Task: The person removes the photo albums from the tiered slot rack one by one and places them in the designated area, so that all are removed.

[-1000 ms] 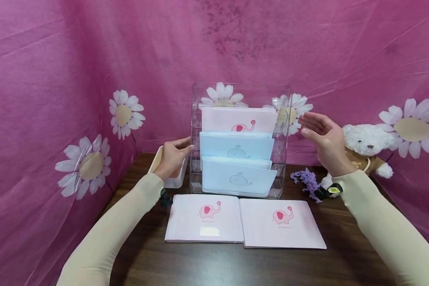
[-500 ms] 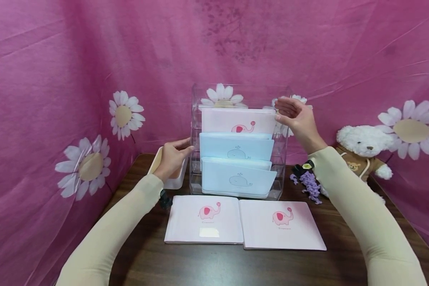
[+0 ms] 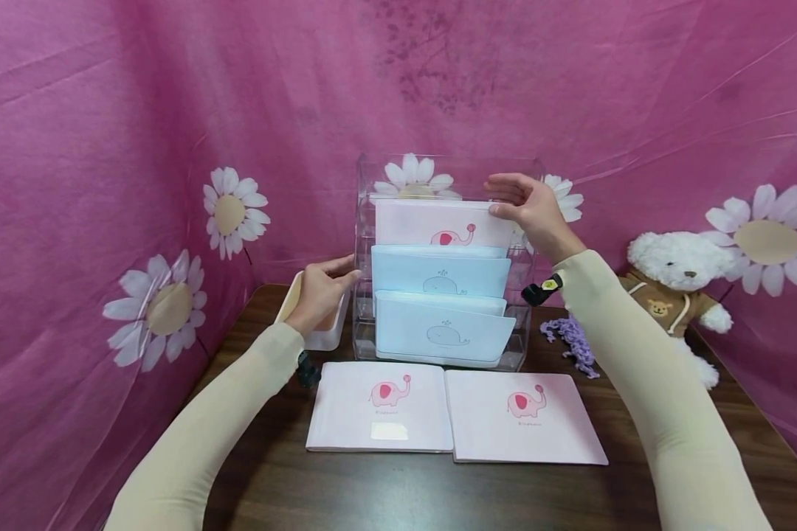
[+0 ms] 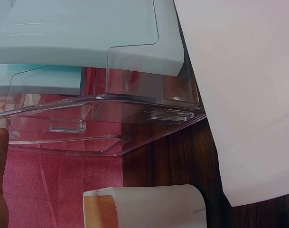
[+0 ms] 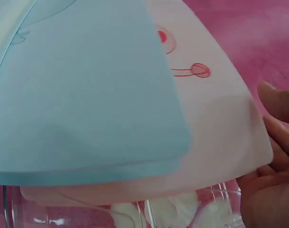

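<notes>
A clear acrylic rack (image 3: 530, 310) stands at the back middle, with pale blue whale booklets (image 3: 441, 332) in its lower tiers. Behind them a pink elephant booklet (image 3: 405, 220) is upright in a higher tier. My left hand (image 3: 319, 295) touches the rack's left side wall with fairly straight fingers; only part of it shows in the left wrist view. At the pink booklet's upper right corner is my right hand (image 3: 531, 214). In the right wrist view its fingers (image 5: 282, 142) pass behind that corner, and the thumb stands off the cover.
Two pink elephant booklets (image 3: 381, 413) lie side by side before the rack. Behind my left hand is a white bin (image 3: 325, 339). A purple fuzzy thing (image 3: 574, 345) and a white teddy bear (image 3: 680, 273) are on the right. A pink flowered cloth (image 3: 292, 110) hangs behind the table.
My right hand has moved left, from beside the rack to the pink booklet's upper right corner. My left hand stays at the rack's side.
</notes>
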A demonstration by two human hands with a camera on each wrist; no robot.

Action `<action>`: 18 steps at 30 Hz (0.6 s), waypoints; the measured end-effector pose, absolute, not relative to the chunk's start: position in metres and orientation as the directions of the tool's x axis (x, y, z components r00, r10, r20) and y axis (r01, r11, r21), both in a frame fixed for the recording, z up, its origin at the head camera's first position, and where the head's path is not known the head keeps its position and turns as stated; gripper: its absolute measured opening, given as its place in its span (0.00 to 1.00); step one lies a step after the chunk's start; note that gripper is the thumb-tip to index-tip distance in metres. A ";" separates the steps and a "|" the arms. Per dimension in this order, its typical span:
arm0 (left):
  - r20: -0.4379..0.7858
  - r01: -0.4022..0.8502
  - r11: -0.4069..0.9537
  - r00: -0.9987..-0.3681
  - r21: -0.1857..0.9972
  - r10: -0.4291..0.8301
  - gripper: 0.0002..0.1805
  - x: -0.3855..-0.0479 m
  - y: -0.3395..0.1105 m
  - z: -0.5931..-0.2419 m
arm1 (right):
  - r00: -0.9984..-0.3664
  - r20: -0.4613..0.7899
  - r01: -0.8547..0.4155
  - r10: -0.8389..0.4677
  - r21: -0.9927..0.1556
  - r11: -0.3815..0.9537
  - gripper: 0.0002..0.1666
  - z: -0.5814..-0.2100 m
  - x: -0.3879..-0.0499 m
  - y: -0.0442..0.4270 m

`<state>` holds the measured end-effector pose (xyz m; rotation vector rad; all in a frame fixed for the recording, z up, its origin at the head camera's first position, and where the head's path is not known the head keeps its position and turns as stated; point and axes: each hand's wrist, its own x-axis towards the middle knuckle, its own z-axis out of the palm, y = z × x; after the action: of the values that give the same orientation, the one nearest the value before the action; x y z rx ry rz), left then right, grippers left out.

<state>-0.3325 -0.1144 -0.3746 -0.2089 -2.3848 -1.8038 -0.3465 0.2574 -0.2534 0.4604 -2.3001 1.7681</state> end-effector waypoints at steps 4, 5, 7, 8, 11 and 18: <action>0.197 0.197 0.260 -0.980 0.946 0.025 0.25 -0.333 -0.113 -0.375 | -0.927 0.347 -0.375 -0.143 -0.882 0.287 0.31 -0.255 -0.350 0.255; 0.197 0.196 0.258 -0.980 0.946 0.024 0.25 -0.333 -0.113 -0.374 | -0.928 0.343 -0.371 -0.144 -0.879 0.299 0.31 -0.256 -0.351 0.254; 0.197 0.196 0.253 -0.980 0.947 0.024 0.25 -0.333 -0.113 -0.374 | -0.935 0.326 -0.355 -0.143 -0.875 0.328 0.30 -0.257 -0.352 0.253; 0.196 0.195 0.250 -0.980 0.948 0.023 0.25 -0.334 -0.113 -0.374 | -0.940 0.312 -0.341 -0.139 -0.874 0.346 0.30 -0.258 -0.353 0.253; 0.186 0.187 0.255 -0.982 0.949 0.026 0.25 -0.334 -0.113 -0.375 | -0.954 0.274 -0.299 -0.119 -0.873 0.386 0.29 -0.260 -0.353 0.251; 0.170 0.173 0.251 -0.985 0.952 0.033 0.25 -0.333 -0.114 -0.375 | -0.968 0.229 -0.251 -0.103 -0.856 0.451 0.26 -0.265 -0.354 0.249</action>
<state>-0.3329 -0.1137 -0.3749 -0.1971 -2.3914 -1.8444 -0.3543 0.2488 -0.2652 0.3135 -2.5512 1.5428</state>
